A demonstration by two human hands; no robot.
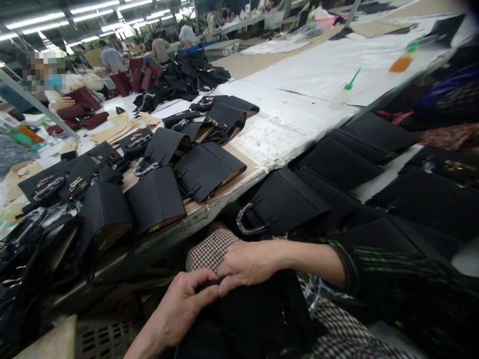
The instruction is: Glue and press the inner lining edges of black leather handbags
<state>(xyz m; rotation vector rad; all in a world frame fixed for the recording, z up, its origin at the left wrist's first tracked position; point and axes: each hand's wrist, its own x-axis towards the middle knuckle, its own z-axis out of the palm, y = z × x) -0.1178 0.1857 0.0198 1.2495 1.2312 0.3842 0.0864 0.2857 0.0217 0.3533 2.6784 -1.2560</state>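
A black bag [261,311] lies across my lap on checkered cloth [210,247]. My left hand [187,298] pinches the bag's upper edge between thumb and fingers. Right beside it, my right hand [247,264] is closed on the same edge, and the fingertips of both hands nearly touch. Part of a clear-wrapped handle shows at the bag's right side, under my right forearm. Just beyond my hands is another black bag [286,201] with a plastic-wrapped handle [247,221].
Black bags [209,170] crowd the near edge of the long white table [277,130]. More black bags [340,162] lie to the right. Two bottles [342,96] stand on the table. A plastic crate [106,344] is at lower left. People [111,55] sit farther back.
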